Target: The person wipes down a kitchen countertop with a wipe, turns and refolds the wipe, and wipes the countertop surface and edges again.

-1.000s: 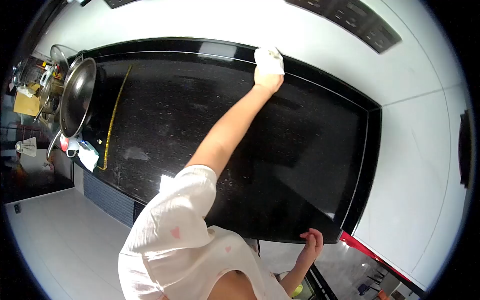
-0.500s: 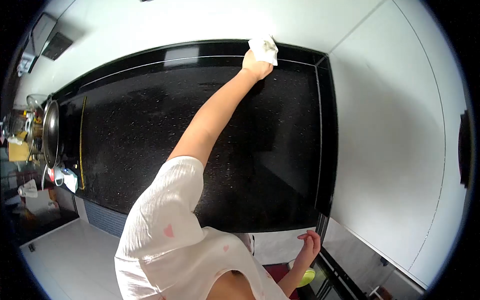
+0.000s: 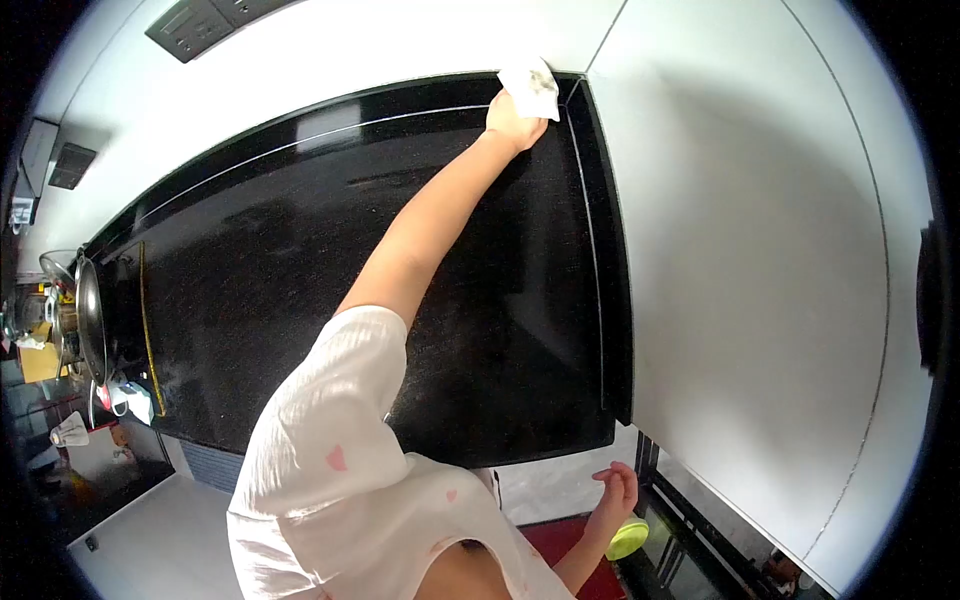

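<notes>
White tiled walls [image 3: 760, 250] rise along the far side and the right side. Below them lies the long, glossy black desk [image 3: 490, 340], bounded at the far and right edges by a raised black border [image 3: 420, 99] with a thin pale line along it. At the near edge is a person in a white short-sleeved top [image 3: 330, 400] with pink hearts, the left arm stretched across the desk. At the far left end a metal pan [image 3: 92, 315] stands tilted on edge, with a glass lid [image 3: 56, 264] just beyond it. A dark socket panel [image 3: 186, 28] sits on the far wall, toward the left.

The two hands are well apart. The left hand [image 3: 515, 124] is clasped on a white cloth [image 3: 530, 88], which covers its fingertips. This cloth, smudged grey, lies against the far border, just left of the far right corner. The right hand [image 3: 614, 492] hangs beyond the near right edge, its fingers loosely bent and slightly parted. Just below it is a lime-green round object [image 3: 628, 538], partly hidden by the wrist. A thin yellow strip [image 3: 148, 335] runs from far to near across the left part of the desk.
</notes>
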`<control>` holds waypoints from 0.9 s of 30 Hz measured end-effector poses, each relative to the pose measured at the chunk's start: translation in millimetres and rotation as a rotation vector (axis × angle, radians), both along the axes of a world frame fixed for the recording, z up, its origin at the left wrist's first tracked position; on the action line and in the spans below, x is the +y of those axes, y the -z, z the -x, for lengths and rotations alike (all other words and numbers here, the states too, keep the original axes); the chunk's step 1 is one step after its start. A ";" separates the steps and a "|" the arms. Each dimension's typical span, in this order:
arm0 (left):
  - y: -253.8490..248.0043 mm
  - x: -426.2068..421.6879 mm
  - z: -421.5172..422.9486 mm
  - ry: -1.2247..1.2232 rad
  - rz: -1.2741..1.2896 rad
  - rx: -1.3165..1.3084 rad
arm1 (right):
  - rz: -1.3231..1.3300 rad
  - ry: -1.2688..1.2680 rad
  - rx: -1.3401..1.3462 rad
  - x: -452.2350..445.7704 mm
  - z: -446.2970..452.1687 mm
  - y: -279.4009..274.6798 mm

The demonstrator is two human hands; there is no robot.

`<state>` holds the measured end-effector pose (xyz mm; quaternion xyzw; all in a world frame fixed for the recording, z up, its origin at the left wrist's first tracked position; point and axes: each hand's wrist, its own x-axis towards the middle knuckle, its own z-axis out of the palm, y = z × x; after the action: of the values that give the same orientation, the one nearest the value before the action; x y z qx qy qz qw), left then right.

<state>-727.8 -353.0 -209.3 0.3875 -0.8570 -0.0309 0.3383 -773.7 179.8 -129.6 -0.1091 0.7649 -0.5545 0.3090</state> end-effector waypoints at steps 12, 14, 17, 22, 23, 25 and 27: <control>3.9 -20.7 48.7 0.213 0.145 -0.081 | -0.048 0.048 -0.003 -0.6 9.5 -2.1; 1.4 -20.2 57.7 0.203 0.216 -0.129 | -0.063 0.053 0.005 1.4 11.1 -0.9; -23.4 -10.5 61.9 0.133 0.324 -0.188 | -0.072 0.057 0.019 3.5 12.1 -2.2; -24.9 -21.9 54.7 0.439 0.148 0.081 | -0.019 0.059 0.010 13.9 16.8 1.3; -26.1 -22.0 53.4 0.492 0.183 0.076 | -0.017 0.061 0.010 14.5 16.3 1.0; -23.2 -0.3 50.9 0.444 0.163 0.184 | -0.019 0.063 0.004 14.1 12.7 -2.9; -10.2 11.2 51.0 0.444 0.095 0.236 | -0.031 0.056 0.021 15.3 9.5 -4.7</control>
<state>-778.8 -341.8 -199.1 0.1672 -0.8761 -0.1094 0.4388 -783.2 195.2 -125.0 -0.0888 0.7795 -0.5497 0.2868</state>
